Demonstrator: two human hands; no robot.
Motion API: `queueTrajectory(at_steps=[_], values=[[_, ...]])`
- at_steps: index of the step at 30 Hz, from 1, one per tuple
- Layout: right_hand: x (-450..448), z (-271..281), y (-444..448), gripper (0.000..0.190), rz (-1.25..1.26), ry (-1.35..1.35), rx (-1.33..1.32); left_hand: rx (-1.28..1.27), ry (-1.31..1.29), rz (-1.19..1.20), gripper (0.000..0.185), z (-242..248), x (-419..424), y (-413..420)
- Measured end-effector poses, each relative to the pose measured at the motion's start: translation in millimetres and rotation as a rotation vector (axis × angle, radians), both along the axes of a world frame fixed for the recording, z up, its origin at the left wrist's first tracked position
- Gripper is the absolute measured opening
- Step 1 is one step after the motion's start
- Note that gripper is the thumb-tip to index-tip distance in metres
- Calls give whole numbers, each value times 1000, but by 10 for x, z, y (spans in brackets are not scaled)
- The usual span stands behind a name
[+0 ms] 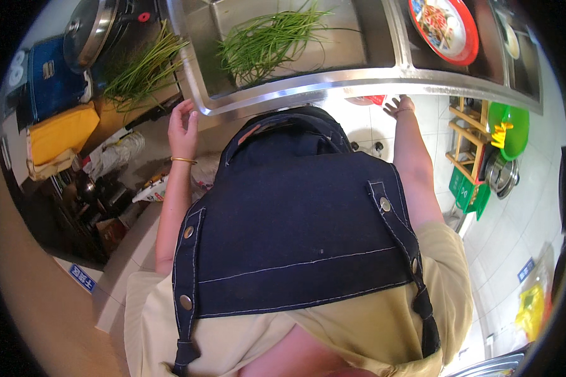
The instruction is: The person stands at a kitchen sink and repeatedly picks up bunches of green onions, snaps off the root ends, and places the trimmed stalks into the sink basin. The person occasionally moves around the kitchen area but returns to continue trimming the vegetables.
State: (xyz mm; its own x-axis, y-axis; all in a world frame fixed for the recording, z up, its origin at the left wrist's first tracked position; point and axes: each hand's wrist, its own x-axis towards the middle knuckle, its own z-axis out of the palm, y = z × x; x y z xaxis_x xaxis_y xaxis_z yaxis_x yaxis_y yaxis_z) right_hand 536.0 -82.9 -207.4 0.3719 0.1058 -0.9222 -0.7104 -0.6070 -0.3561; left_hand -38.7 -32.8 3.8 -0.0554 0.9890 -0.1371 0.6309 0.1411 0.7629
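Observation:
My left hand (183, 126) is raised at the near left corner of the steel sink (283, 84), its fingers slightly curled and holding nothing. Out to the right, my right hand (399, 107) is beneath the sink's front edge, fingers spread, with nothing in it; a red and white thing shows partly beside it. Long green stalks, like chives, lie loose in the sink basin (273, 42). A second bunch of green stalks (146, 70) rests on the counter left of the sink. My dark apron (292, 207) fills the middle of the view.
A red-rimmed bowl (469, 35) stands right of the basin. A lidded pan (87, 35), a blue case (56, 77) and a yellow cloth (63, 136) are at left. At right are a wooden rack (469, 136), a green basin (516, 129) and a steel pot (502, 174).

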Motion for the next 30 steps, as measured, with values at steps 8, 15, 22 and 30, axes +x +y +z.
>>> queueTrajectory(at_steps=[8,15,22,30], values=[[-160,-18,33,26,258,4,-124,88,44,46,31,63,14,-184],[157,-627,-259,28,922,-268,-96,211,233,22,28,24,-326,208],[-564,361,-158,65,672,-50,-73,249,648,31,28,-34,-864,1271],[-719,743,-548,52,570,-202,-108,50,960,-326,40,-236,-1141,1978]])
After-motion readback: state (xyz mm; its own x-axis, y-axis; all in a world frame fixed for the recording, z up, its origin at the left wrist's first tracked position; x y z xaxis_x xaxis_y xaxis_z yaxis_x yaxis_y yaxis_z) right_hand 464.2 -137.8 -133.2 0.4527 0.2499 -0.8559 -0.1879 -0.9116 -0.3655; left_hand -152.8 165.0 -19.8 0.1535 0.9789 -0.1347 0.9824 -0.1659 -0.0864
